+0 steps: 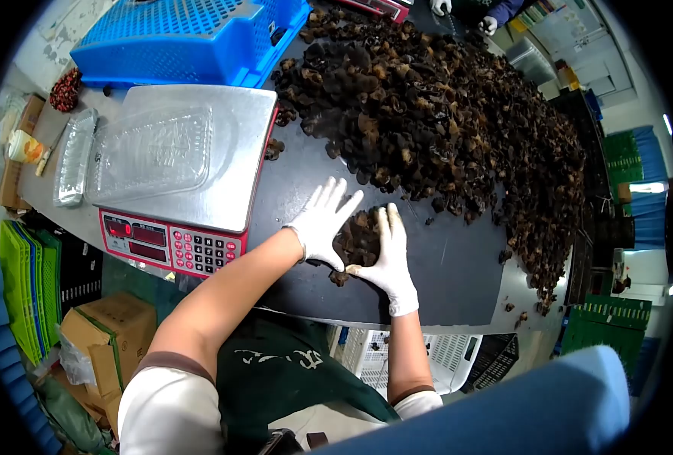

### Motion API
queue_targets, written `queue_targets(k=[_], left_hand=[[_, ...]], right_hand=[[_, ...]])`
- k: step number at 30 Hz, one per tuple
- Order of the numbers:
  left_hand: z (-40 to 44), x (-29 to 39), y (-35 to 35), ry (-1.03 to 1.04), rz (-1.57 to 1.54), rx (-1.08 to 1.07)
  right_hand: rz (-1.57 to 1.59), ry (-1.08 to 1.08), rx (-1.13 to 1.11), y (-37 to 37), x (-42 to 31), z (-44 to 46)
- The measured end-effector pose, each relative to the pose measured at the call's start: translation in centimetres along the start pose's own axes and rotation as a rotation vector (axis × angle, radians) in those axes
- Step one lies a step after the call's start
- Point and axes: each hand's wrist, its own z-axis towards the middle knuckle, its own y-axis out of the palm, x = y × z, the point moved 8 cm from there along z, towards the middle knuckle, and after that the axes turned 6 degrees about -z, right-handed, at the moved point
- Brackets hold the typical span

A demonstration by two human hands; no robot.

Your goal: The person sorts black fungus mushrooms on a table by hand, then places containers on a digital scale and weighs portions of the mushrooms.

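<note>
Both my hands wear white gloves and rest on the dark tabletop (458, 265). Between them lies a small clump of wood ear mushrooms (361, 239), dark brown and ruffled. My left hand (323, 221) touches the clump's left side, its fingers spread and pointing away from me. On the other side, my right hand (386, 262) has its fingers stretched out and its thumb angled towards the left thumb. The palms are turned to the clump, and neither hand closes round it. Beyond them spreads a large heap of wood ear mushrooms (427, 114).
A digital scale (238, 152) stands left, bearing a clear plastic tray (150, 152); more clear trays (76, 155) lie beside it. Behind is a blue basket (169, 45). Another person's gloved hand (489, 26) shows across the heap. White crates (446, 360) stand under the table edge.
</note>
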Motion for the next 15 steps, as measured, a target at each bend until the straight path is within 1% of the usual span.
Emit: queue_targets(k=[1,3,4,5,7,8,9,11,12,13,15], left_hand=[[0.2,-0.6,1.0,0.0,-0.003,0.0],[0.0,0.1,1.5,0.199,-0.177,0.052],[-1.0,0.3,1.0,0.229,-0.259,0.156],[-1.3,0.3,1.4,0.23,-0.26,0.155],[-1.7,0.3,1.5,0.225,-0.413,0.18],[-2.0,0.8,0.9,0.253,-0.397,0.325],[-1.9,0.8,0.9,0.251,-0.401,0.33],[-0.9,0.1,1.4,0.202,-0.526,0.28],[-0.8,0.5,0.7,0.214,-0.571,0.321],[-0.7,0.6,0.4,0.166,-0.625,0.334],[-0.5,0.9,-1.5,0.183,-0.683,0.458]], right_hand=[[0.036,-0.039,-0.015,0.0,-0.6,0.4],[0.019,-0.069,-0.054,0.1,-1.5,0.7],[0.047,-0.079,-0.016,0.1,-1.6,0.5],[0.053,-0.095,0.033,0.1,-1.8,0.2],[0.105,-0.109,0.11,0.9,-2.2,-0.2],[0.107,-0.079,0.174,0.9,-2.1,-0.4],[0.104,-0.082,0.169,1.3,-2.1,-0.3],[0.205,-0.057,0.246,1.5,-1.6,0.1],[0.258,-0.065,0.339,0.6,-2.2,0.5],[0.283,-0.064,0.372,-0.3,-2.5,1.0],[0.254,-0.111,0.412,-2.4,-3.5,2.4]])
